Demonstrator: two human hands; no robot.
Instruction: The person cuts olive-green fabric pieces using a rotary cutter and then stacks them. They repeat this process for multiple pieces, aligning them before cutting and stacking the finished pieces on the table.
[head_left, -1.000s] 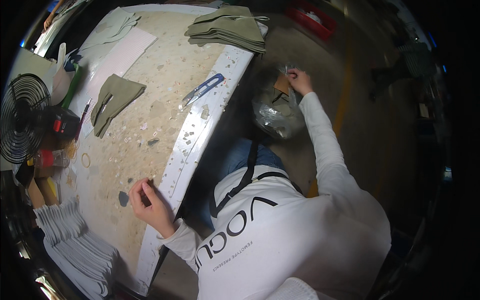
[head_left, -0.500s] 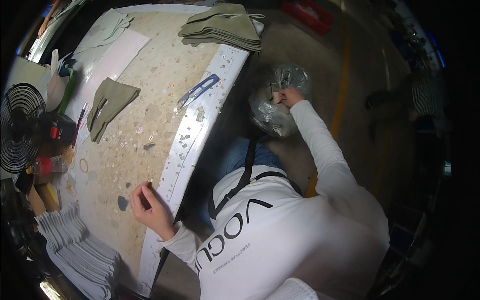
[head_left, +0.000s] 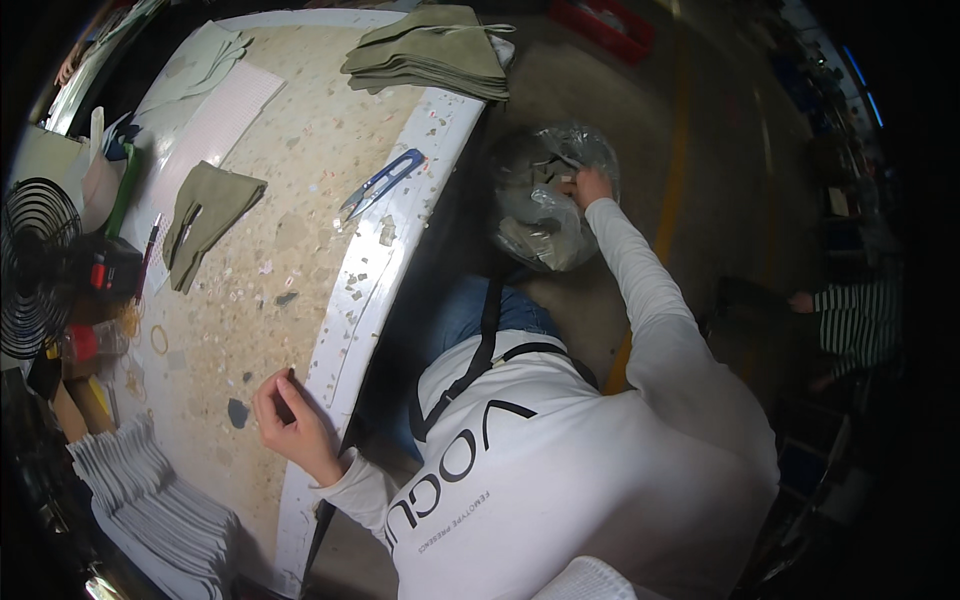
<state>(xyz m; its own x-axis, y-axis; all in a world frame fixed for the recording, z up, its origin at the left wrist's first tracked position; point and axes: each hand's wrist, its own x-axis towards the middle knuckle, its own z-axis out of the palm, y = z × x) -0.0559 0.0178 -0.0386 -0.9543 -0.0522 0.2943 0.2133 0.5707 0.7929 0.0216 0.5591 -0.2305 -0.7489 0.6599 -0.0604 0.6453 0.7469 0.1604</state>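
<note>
My right hand (head_left: 592, 187) reaches down into a clear plastic bag (head_left: 550, 240) beside the table, its fingers closed at a small pale piece (head_left: 566, 180); the fingertips are partly hidden. Dark and olive cloth pieces show inside the bag. On the near part of the table (head_left: 350, 330) rests my left hand (head_left: 292, 425), fingers curled and the thumb brought against them. Whether anything tiny is pinched there cannot be made out. Blue-handled thread snips (head_left: 385, 183) lie by the table edge. An olive cloth piece with a slit (head_left: 212, 215) lies farther left.
An olive cloth stack (head_left: 430, 55) sits at the table's far end, a pale grey stack (head_left: 160, 510) at the near left. A black fan (head_left: 40, 260) stands left. Small scraps litter the tabletop. Another person's striped sleeve (head_left: 855, 310) shows at right; a red crate (head_left: 605, 28) is on the floor.
My right hand has shifted slightly up and right, deeper into the bag, and the bag's plastic has changed shape. My left hand keeps its pose. At right, the other person shows more clearly.
</note>
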